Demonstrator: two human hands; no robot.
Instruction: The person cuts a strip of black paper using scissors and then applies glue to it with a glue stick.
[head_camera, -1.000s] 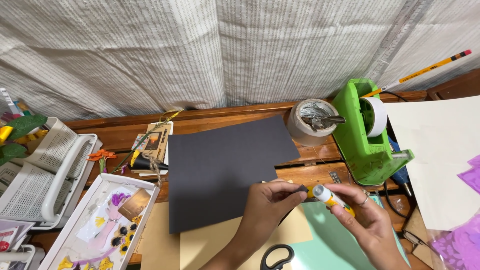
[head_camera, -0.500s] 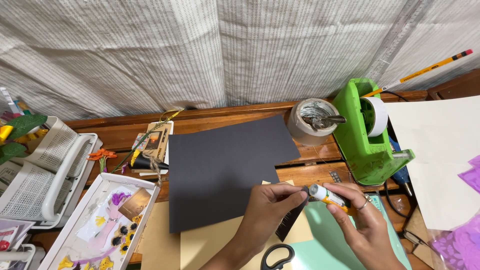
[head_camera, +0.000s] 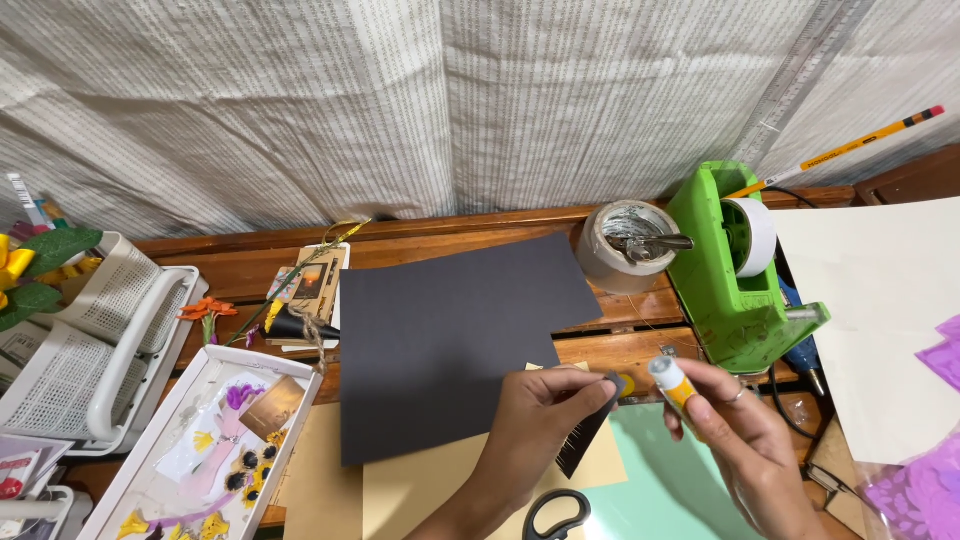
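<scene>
- Left hand (head_camera: 545, 420) closed in a pinch on a small black paper strip (head_camera: 588, 432), fingertips at its upper end, the strip hanging down over the tan sheet (head_camera: 440, 485).
- Right hand (head_camera: 735, 440) wrapped around an open glue stick (head_camera: 672, 381), white tip up and turned toward the strip, just beside it but not clearly touching.
- Both held above the desk, near the lower right corner of the large black sheet (head_camera: 450, 335), with a mint green sheet (head_camera: 660, 480) below.
- Scissors (head_camera: 555, 515) flat on the tan sheet, just under the left wrist.
- Green tape dispenser (head_camera: 740, 290) and a roll with a metal clip (head_camera: 630, 245) behind, well apart from the hands.
- White tray with paper flowers (head_camera: 215, 450) at the left, far from the work.
- Judgement for good gluing: better to hold the strip flat and steady, pinched only at one end, so that the rest stays free for the glue.
- Light pressure with the tip, probably, because such a thin strip bends or tears easily.
- Fingers better kept off the glued side.
</scene>
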